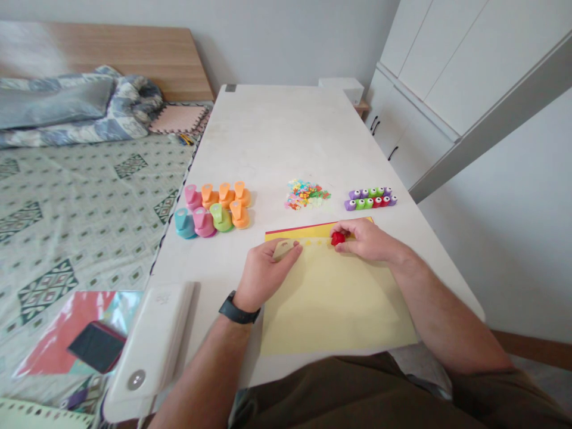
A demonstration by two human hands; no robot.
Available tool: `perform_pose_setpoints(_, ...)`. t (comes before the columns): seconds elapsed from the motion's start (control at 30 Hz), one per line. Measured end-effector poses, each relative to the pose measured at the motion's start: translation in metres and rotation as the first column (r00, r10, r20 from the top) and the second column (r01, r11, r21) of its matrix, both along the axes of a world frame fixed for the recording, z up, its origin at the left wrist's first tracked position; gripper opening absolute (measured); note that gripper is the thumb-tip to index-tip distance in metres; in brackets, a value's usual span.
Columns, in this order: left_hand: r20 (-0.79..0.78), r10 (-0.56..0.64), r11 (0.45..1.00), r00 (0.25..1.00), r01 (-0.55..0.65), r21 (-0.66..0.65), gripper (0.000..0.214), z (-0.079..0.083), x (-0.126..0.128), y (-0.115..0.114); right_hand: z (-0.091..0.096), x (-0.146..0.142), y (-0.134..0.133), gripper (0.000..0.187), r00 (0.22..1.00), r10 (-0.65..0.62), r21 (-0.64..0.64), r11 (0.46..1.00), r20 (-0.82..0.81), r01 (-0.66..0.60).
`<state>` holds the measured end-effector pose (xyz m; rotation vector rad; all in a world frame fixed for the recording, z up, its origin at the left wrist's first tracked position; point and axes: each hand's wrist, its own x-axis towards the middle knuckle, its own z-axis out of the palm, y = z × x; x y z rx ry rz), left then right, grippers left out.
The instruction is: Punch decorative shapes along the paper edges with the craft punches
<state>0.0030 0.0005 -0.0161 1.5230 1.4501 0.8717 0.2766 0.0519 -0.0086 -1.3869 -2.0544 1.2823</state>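
A pale yellow sheet of paper point(339, 298) lies on the white table in front of me, with a row of small punched holes along its far edge. Beneath it, a deeper yellow sheet point(313, 232) and a red edge peek out at the back. My left hand point(270, 265) pinches the pale sheet near its far left corner. In my right hand point(364, 238) is a small red craft punch point(338, 239), held between thumb and fingers at the sheet's far edge. Whether the punch is pressed down cannot be seen.
Large colored craft punches point(222, 218) stand in two rows at left. A pile of paper cutouts point(307, 195) lies beyond the sheet, and small punches point(370, 198) sit right of it. A long white device point(154, 339) occupies the near left corner, beside a bed with a phone point(97, 346).
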Motion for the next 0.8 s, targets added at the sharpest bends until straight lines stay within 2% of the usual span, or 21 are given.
perform_pose_setpoints(0.8, -0.059, -0.034, 0.999, 0.998, 0.033, -0.026, 0.041, -0.0007, -0.0025, 0.0013, -0.006, -0.0068, 0.0037, 0.019, 0.995, 0.035, 0.03, 0.999, 0.093, -0.038)
